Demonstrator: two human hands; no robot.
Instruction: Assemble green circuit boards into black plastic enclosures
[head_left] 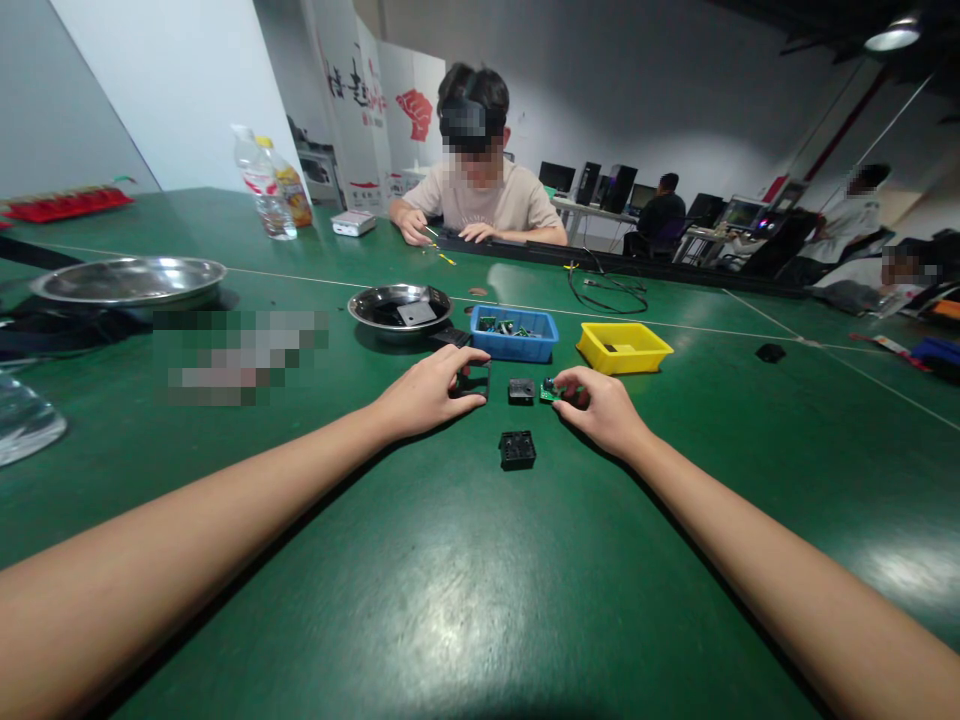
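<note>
**Both hands on small parts at the middle of a green bench**

Green and glossy, the surface (465, 600) runs wide across a workshop room with white walls and computer stations at the back. Both forearms reach in from the near edge and meet at the centre, where the small parts lie grouped close together, within easy reach of either hand.

The left hand (424, 395) lies palm down with its fingers (466, 381) curled around a black square frame (475, 381), pinning it flat against the surface. The right hand (604, 405) pinches a small green circuit board (550, 390) at its fingertips, low over the surface. Between the two hands sits a small black block (521, 390), touching neither. At six o'clock from it, nearer the body, a second black housing (517, 449) lies free.

At twelve o'clock from the hands stand a blue bin (514, 334) holding more small parts and, to its right, a yellow bin (624, 347). A steel bowl (400, 308) sits at eleven o'clock, a larger steel pan (127, 282) at ten.

Across the surface a seated person works with both hands down at a dark strip; two bottles (270, 192) stand at their side.
</note>
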